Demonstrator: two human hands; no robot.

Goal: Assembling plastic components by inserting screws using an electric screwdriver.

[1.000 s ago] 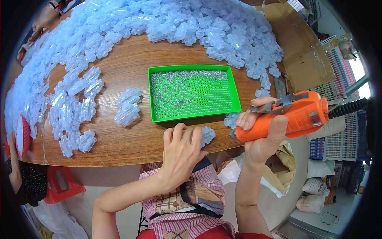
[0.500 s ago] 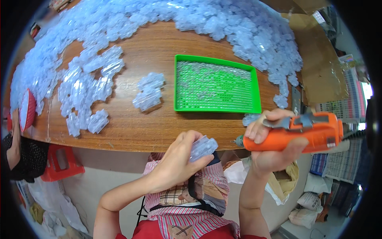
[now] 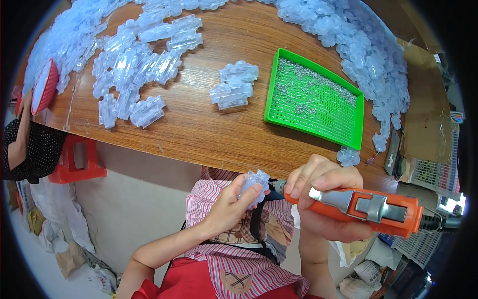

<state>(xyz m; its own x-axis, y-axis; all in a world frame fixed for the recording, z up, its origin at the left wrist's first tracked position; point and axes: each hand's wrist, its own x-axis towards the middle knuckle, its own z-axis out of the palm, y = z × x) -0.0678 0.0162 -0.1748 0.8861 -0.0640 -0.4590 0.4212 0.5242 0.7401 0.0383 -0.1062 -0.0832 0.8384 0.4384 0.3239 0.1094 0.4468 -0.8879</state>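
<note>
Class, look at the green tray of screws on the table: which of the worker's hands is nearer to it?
Right. The right hand, gripping the orange electric screwdriver, sits just below the green tray. The left hand, holding a clear plastic part, is farther left.

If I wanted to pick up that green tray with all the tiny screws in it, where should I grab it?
Probably best by the raised rim of the green tray, on its two short ends, one hand at each, coming in from the sides and lifting it level. It lies flat on the wooden table and is shallow, so tilting would likely spill the small screws. The near edge has bare table to reach in.
</note>
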